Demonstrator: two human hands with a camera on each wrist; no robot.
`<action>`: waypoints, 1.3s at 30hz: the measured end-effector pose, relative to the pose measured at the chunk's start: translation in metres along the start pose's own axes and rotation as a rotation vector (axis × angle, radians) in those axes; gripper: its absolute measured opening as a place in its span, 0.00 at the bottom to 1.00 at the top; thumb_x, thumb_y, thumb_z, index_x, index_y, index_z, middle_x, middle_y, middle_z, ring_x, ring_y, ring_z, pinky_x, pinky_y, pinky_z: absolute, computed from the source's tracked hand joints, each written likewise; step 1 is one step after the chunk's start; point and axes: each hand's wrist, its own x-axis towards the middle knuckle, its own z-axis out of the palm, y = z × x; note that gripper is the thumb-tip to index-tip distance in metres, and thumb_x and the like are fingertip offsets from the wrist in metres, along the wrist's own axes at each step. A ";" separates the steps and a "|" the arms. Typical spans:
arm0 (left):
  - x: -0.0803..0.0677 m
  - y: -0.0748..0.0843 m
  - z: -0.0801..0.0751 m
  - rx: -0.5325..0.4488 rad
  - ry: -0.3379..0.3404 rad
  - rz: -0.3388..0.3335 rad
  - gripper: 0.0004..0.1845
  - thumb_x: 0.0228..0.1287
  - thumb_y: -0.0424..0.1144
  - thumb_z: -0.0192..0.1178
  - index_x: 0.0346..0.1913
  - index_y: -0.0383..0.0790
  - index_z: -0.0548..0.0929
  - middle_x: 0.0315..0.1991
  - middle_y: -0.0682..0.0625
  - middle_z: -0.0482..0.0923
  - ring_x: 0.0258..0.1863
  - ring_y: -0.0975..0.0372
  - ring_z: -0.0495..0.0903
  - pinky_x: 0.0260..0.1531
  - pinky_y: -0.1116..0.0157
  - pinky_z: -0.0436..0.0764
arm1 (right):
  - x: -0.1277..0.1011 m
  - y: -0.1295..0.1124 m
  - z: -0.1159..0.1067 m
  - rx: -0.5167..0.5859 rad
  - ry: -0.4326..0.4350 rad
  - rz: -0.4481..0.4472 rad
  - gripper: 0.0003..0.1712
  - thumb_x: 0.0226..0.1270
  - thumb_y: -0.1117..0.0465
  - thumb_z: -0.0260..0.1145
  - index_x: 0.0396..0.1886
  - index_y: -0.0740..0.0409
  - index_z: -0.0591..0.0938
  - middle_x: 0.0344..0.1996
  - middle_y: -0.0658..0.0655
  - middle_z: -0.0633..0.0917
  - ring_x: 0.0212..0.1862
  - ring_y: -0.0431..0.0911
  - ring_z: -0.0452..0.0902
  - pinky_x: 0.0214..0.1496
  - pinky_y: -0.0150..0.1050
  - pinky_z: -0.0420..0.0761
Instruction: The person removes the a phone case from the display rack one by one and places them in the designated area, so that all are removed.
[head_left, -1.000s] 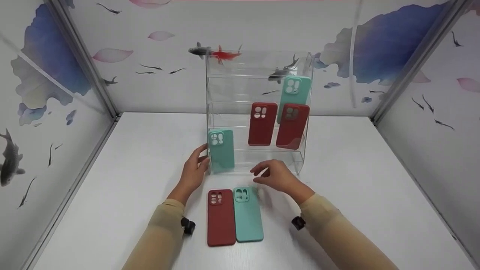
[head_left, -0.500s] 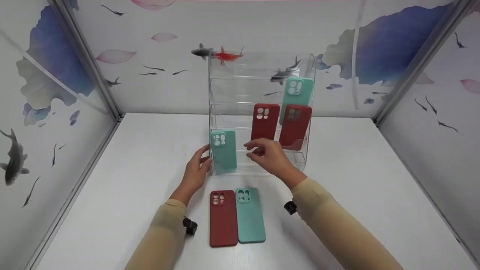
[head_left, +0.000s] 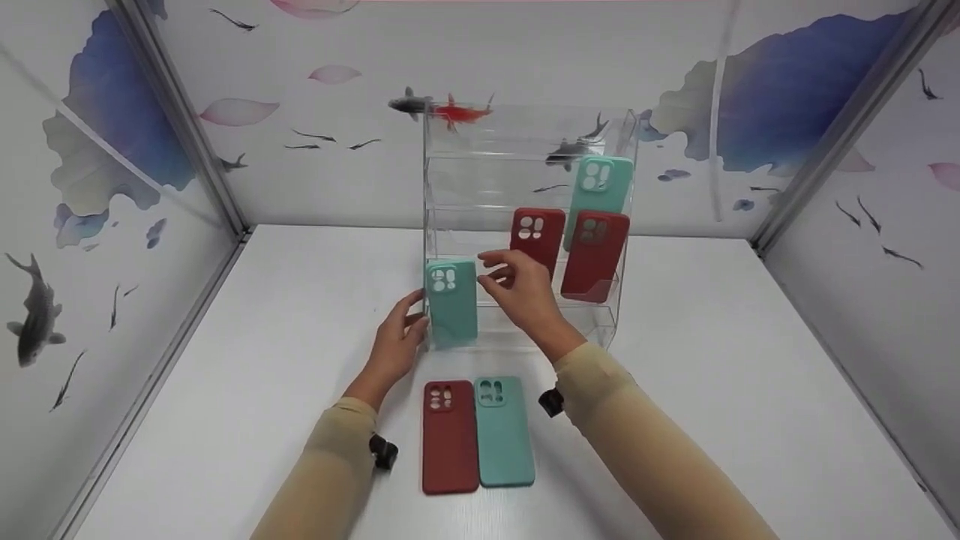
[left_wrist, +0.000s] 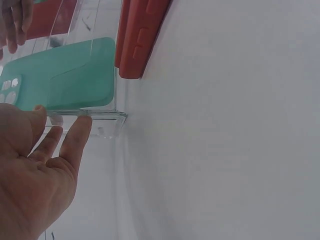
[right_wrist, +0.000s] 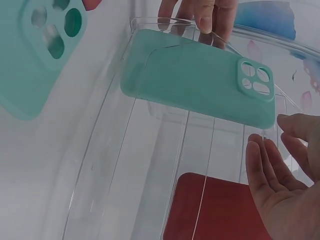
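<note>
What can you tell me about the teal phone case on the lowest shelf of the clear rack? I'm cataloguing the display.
The teal phone case looks like matte, soft silicone with rounded corners and a raised camera block of several cutouts at its top. It stands upright, leaning back, at the left end of the clear rack, on its lowest tier. The left hand rests on the rack's left wall beside it; the right hand hovers near its top right corner, not visibly touching.

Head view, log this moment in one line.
left hand touches acrylic rack | right hand open near teal case | nothing gripped
</note>
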 end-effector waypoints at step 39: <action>0.000 0.002 0.001 0.003 0.005 0.012 0.28 0.83 0.37 0.49 0.81 0.52 0.60 0.81 0.50 0.59 0.74 0.51 0.71 0.68 0.59 0.82 | -0.006 0.006 0.008 -0.005 0.048 -0.086 0.11 0.71 0.67 0.71 0.50 0.52 0.87 0.47 0.51 0.89 0.47 0.42 0.88 0.52 0.37 0.91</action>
